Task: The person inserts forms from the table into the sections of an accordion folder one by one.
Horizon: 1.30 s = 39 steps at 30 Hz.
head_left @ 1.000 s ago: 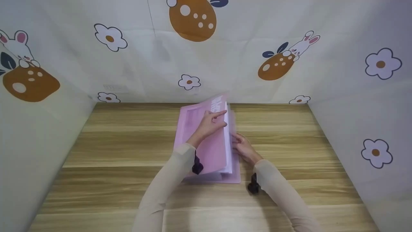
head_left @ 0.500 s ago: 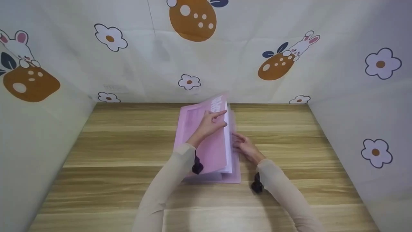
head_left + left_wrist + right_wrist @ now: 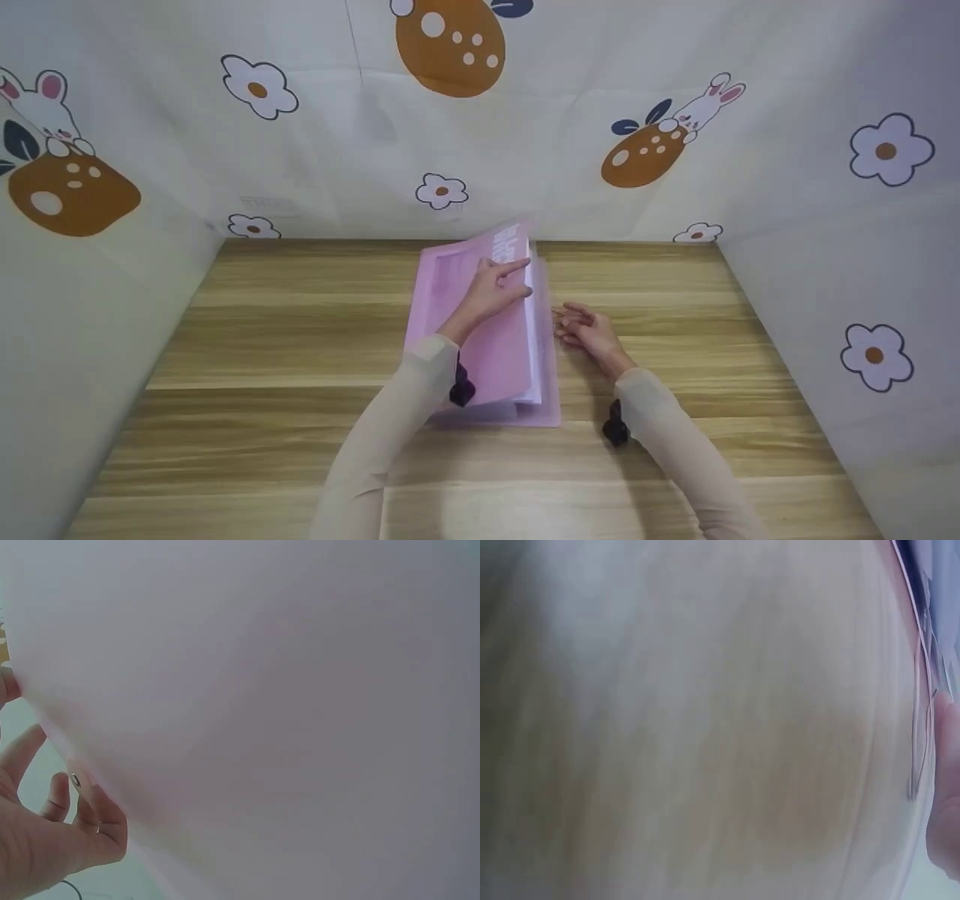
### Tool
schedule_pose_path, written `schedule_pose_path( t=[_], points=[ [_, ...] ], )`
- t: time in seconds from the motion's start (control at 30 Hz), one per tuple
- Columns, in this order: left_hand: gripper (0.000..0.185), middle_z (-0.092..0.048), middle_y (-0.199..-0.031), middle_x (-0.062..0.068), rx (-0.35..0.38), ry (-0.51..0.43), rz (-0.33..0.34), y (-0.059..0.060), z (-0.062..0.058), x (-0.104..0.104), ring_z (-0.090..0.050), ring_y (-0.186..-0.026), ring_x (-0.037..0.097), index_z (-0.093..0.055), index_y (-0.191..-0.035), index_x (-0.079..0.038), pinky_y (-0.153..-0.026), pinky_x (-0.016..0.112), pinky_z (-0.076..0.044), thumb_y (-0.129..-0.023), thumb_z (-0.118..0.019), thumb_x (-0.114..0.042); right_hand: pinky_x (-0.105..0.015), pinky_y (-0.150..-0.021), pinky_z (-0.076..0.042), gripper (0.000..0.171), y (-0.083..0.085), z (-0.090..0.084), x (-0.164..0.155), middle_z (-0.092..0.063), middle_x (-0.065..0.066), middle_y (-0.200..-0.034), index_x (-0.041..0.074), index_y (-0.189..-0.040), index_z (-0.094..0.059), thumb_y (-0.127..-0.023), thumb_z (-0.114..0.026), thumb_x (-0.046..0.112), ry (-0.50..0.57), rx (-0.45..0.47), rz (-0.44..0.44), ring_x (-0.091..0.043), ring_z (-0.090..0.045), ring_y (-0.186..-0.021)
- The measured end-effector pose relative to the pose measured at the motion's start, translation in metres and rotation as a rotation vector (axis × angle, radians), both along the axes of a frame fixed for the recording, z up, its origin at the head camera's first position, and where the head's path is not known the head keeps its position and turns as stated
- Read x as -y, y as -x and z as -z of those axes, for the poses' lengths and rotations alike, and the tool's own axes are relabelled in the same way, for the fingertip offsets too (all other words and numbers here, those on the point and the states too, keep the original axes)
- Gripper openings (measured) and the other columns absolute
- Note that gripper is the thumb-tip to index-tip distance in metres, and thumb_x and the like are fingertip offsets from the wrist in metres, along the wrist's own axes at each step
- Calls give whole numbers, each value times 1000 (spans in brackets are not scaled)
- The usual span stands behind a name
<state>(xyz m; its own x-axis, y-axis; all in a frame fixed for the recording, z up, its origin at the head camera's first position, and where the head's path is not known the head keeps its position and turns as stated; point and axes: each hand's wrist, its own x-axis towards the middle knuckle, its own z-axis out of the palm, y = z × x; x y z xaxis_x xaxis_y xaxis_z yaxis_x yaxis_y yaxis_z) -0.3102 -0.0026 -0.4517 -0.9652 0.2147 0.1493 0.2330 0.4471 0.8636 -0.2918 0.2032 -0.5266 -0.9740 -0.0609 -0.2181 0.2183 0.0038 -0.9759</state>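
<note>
A pink folder (image 3: 487, 360) with white lettering stands partly unfolded on the wooden table, white sheets (image 3: 535, 360) showing between its covers. My left hand (image 3: 487, 292) lies over the raised front cover and holds its free edge with thumb and fingers. In the left wrist view the pink cover (image 3: 262, 705) fills most of the picture, and a small snap button (image 3: 75, 780) shows beside the left fingers. Just right of the folder, my right hand (image 3: 589, 330) hovers with fingers loosely bent. Its thumb (image 3: 946, 765) appears beside thin clear edges (image 3: 915, 765) in the right wrist view.
The wood-grain table (image 3: 300, 337) reaches back to a hanging cloth (image 3: 337, 150) printed with rabbits, oranges and flowers. More cloth walls the left and right sides (image 3: 810, 247). A black wrist camera (image 3: 616, 427) hangs below the right sleeve.
My right hand has drawn back to the right, from the folder's right edge to slightly beyond it. The left hand and the lifted cover have barely moved.
</note>
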Motion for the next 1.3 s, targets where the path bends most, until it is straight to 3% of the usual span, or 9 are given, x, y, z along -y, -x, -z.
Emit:
schedule_pose_path(
  t=[0.43, 0.7, 0.83, 1.1, 1.3],
  points=[
    [50, -37, -92, 8, 4, 103, -11, -2, 3, -9, -36, -78, 19, -58, -118, -17, -67, 28, -33, -70, -70, -24, -31, -65, -48, 35, 1, -2, -27, -54, -27, -103, -8, -119, -49, -85, -53, 0, -170, -141, 71, -31, -59, -82],
    [51, -35, -91, 7, 1, 175, -1, -6, 4, -14, -34, -80, 21, -57, -120, -17, -70, 31, -32, -72, -70, -28, -28, -64, -47, 29, -1, -7, -35, -57, -21, -96, -10, -111, -55, -84, -55, 2, -401, -322, 14, -30, -57, -82],
    [51, -35, -91, 7, 6, 175, 0, -7, 5, -15, -34, -79, 20, -57, -120, -17, -69, 31, -31, -72, -69, -30, -27, -70, -45, 29, -3, -12, -36, -59, -17, -95, -9, -110, -56, -83, -55, 2, -479, -361, -25, -25, -57, -84],
    [53, -36, -94, 7, 21, 249, 8, -7, 7, -16, -35, -79, 21, -54, -123, -21, -67, 30, -31, -74, -66, -37, -33, -73, -45, 27, -8, -23, -39, -60, -19, -95, -7, -107, -58, -81, -54, 1, -550, -446, -57, -25, -58, -82],
    [62, -37, -100, 9, 45, 276, 13, -9, 10, -16, -39, -84, 23, -44, -131, -24, -66, 32, -34, -74, -67, -31, -34, -71, -46, 27, -10, -29, -46, -60, -20, -95, -7, -106, -59, -80, -53, -3, -584, -497, -68, -25, -59, -81]
  ],
)
